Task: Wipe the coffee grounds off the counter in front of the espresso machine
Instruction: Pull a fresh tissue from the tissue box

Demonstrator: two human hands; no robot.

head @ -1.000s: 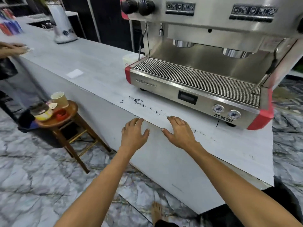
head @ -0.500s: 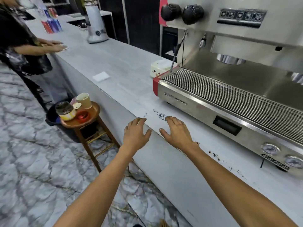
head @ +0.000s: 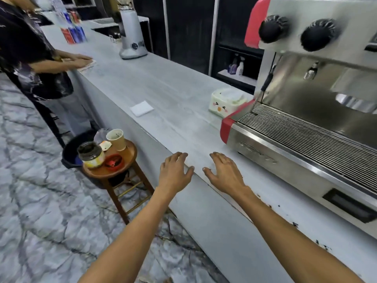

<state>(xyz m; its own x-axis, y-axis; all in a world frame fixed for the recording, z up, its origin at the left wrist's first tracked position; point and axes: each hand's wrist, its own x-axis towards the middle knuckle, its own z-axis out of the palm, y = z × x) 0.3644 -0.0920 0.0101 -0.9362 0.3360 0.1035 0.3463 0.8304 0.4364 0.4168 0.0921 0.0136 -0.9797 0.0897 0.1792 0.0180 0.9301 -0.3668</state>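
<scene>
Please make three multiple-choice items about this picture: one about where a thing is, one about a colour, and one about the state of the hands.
1. Where does the white napkin lie?
A. On the counter, left of the wet-wipes box
B. On the wooden stool
C. On the drip grate

2. What colour are the corner trims of the espresso machine?
A. Blue
B. Red
C. Green

3. What do the left hand and right hand hold?
A. A cloth
B. A cup each
C. Nothing; the fingers are spread

Answers:
1. A: the napkin lies flat on the counter, apart from the wet-wipes box.
2. B: the trim at the tray corner is red.
3. C: both hands are open and empty at the counter's edge.
</scene>
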